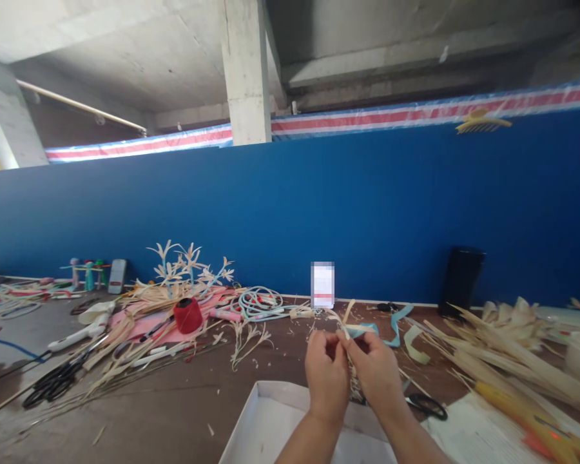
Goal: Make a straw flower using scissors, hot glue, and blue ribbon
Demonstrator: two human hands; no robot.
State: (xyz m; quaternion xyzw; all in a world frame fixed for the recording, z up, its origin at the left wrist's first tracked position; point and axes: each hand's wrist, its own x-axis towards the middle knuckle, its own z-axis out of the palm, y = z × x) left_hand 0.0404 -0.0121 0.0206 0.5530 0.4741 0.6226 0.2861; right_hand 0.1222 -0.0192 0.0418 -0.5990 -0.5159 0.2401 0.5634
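My left hand [327, 370] and my right hand [374, 370] meet above the far side of a shallow white box [244, 419]. The fingers of both are closed in a pinch on a thin, pale husk strip [348, 314], whose ends stick up past the fingertips. Part of the strip is hidden behind the fingers. Just beyond my right hand lies a curled light-blue ribbon [395, 325]. To its right, a pair of scissors [429, 406] shows its black handle loops.
At left are black scissors [53, 380], a white glue gun [84, 332], a red thread spool [188, 316] and husk flowers [188, 261]. Husk leaves [507, 354], a yellow glue gun [517, 412] and a black cylinder [461, 280] are at right. A blue partition [367, 206] stands behind.
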